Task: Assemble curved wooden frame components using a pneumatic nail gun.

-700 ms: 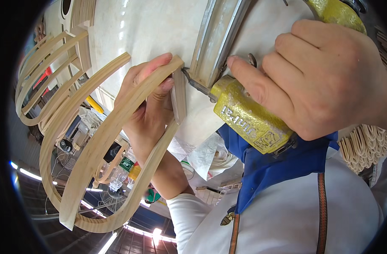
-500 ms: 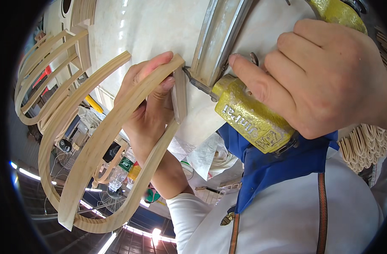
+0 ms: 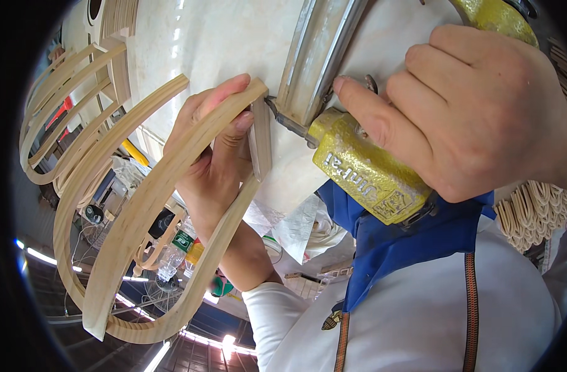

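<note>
A bent pale-wood frame (image 3: 153,192) with curved arms stands out to the left, held in my left hand (image 3: 206,142). My fingers close round its upper end, with the thumb pressed on the inner side near a short wooden crosspiece (image 3: 260,139). My right hand (image 3: 482,105) is wrapped round a yellow nail gun (image 3: 370,177), its index finger by the trigger. The metal magazine rail (image 3: 320,62) runs upward from the gun. Its dark nose is right beside the corner where frame and crosspiece meet; whether it touches I cannot tell. The grip is mostly hidden by my hand.
A white tabletop (image 3: 234,37) lies behind the tool. More bent wooden frames (image 3: 73,80) stand at the left. A bundle of curved wood strips (image 3: 537,211) is at the right. Farther off are a plastic bottle (image 3: 170,263) and a fan (image 3: 162,294).
The wooden frame and my left hand have shifted very slightly left with the view. The nail gun and my right hand keep almost the same place, both grips unchanged.
</note>
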`<act>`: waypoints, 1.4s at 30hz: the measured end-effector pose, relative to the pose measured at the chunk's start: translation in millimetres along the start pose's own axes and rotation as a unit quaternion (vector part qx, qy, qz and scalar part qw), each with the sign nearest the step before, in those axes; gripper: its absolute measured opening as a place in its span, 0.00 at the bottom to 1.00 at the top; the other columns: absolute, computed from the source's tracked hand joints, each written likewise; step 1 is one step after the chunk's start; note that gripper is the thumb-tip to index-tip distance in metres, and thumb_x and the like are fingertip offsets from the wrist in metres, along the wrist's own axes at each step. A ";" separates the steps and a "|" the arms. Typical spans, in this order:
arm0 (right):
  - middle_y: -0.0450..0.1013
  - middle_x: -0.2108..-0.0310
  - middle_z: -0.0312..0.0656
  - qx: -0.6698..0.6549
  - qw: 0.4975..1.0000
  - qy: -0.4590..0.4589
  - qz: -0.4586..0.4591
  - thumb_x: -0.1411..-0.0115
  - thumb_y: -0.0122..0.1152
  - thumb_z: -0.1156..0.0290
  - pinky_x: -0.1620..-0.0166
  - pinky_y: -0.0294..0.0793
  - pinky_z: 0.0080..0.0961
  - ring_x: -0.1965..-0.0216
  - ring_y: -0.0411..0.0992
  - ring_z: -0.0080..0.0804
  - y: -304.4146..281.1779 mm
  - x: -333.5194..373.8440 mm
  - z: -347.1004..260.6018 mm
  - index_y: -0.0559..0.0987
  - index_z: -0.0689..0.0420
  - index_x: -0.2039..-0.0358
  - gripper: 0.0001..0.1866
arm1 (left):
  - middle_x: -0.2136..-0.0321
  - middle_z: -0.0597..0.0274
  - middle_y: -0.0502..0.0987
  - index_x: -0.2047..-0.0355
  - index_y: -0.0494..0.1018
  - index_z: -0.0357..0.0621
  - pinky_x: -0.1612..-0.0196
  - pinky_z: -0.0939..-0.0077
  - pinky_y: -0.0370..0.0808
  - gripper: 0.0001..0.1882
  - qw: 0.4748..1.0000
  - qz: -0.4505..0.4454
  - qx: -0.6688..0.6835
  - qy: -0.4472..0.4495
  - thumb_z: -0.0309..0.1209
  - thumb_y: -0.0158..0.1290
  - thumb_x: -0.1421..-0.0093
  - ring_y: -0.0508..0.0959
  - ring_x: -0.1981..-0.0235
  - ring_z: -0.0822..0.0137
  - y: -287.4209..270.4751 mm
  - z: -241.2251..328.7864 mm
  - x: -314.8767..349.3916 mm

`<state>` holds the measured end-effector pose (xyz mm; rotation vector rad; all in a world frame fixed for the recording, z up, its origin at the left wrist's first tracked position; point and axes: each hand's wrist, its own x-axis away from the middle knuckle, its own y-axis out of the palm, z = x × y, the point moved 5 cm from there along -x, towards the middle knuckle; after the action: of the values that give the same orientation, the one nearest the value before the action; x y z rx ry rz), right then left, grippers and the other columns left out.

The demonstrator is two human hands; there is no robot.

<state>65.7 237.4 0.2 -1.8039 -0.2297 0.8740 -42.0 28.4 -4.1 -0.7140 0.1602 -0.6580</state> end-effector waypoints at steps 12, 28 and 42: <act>0.62 0.82 0.31 0.013 1.000 -0.014 -0.005 0.44 0.66 0.73 0.77 0.60 0.24 0.81 0.62 0.26 0.7 1.0 -0.5 0.85 0.66 0.64 0.10 | 0.59 0.58 0.83 0.50 0.83 0.40 0.56 0.79 0.76 0.16 0.999 -0.023 -0.014 -0.028 0.25 0.65 0.39 0.81 0.61 0.71 -2.7 -0.2 -2.8; 0.62 0.82 0.30 0.034 0.999 -0.003 -0.009 0.48 0.68 0.72 0.76 0.59 0.23 0.81 0.62 0.25 2.8 2.1 -1.6 0.85 0.62 0.64 0.11 | 0.59 0.58 0.83 0.50 0.83 0.40 0.56 0.80 0.76 0.15 0.999 -0.024 0.003 -0.020 0.24 0.64 0.38 0.80 0.60 0.71 -2.0 -1.0 -2.5; 0.61 0.82 0.31 0.021 1.000 -0.016 -0.008 0.45 0.66 0.72 0.77 0.60 0.25 0.81 0.62 0.26 1.8 2.4 -1.3 0.85 0.65 0.64 0.11 | 0.50 0.53 0.83 0.48 0.81 0.36 0.40 0.68 0.76 0.16 0.998 -0.050 -0.018 -0.030 0.22 0.62 0.37 0.81 0.47 0.63 -4.5 -4.0 -1.3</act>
<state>67.8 237.0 -2.3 -1.7473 -0.2431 0.8910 -46.7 24.4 -4.3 -0.7784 0.0820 -0.7299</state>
